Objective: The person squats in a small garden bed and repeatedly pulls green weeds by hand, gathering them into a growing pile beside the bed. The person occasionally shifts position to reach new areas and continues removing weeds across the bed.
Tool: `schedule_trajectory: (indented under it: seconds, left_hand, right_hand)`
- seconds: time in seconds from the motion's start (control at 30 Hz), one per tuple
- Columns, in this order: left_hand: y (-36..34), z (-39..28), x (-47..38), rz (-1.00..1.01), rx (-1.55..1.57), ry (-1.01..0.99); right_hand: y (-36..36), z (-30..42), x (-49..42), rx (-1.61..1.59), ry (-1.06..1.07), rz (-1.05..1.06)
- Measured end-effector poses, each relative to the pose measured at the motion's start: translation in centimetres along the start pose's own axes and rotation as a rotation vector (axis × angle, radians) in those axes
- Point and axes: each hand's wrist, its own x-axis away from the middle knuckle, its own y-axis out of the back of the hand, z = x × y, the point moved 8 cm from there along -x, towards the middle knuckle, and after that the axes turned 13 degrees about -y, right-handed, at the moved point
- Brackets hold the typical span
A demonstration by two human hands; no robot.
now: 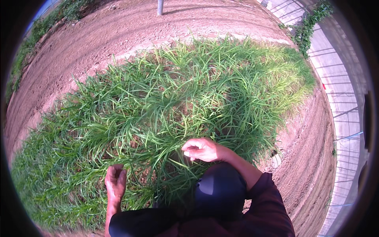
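Rows of long, narrow-leaved green plants (165, 100) spread out before me; I cannot tell their exact kind. My right hand (204, 150) is over the leaves just beyond my knee, its fingers curled towards the thumb; whether a thin leaf is between them does not show clearly. To the left, my left hand (116, 180) is raised above the plants, fingers bent and thumb apart, with nothing visible in it. Dark clothing covers my knees (220, 189) at the bottom of the view.
Bare tilled soil (124, 26) lies beyond the plants, with a grey post (160, 7) standing in it. More furrowed soil (308, 166) is at the right, bordered by a pale paved path (337, 80) with striped shadows. A leafy vine (305, 32) grows beside the path.
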Motion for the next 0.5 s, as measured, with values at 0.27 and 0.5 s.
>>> schedule_trajectory:
  seconds: [0.27,0.5]
  left_hand:
    - [-0.2,-0.8,-0.2,-0.031,0.017,-0.02]
    - [0.5,-1.3,-0.6,0.067,-0.089,-0.005]
  right_hand:
    - [0.0,-0.7,-0.5,-0.082,-0.023,0.047]
    - [-0.5,-1.1,0.0,-0.238,-0.06,0.022]
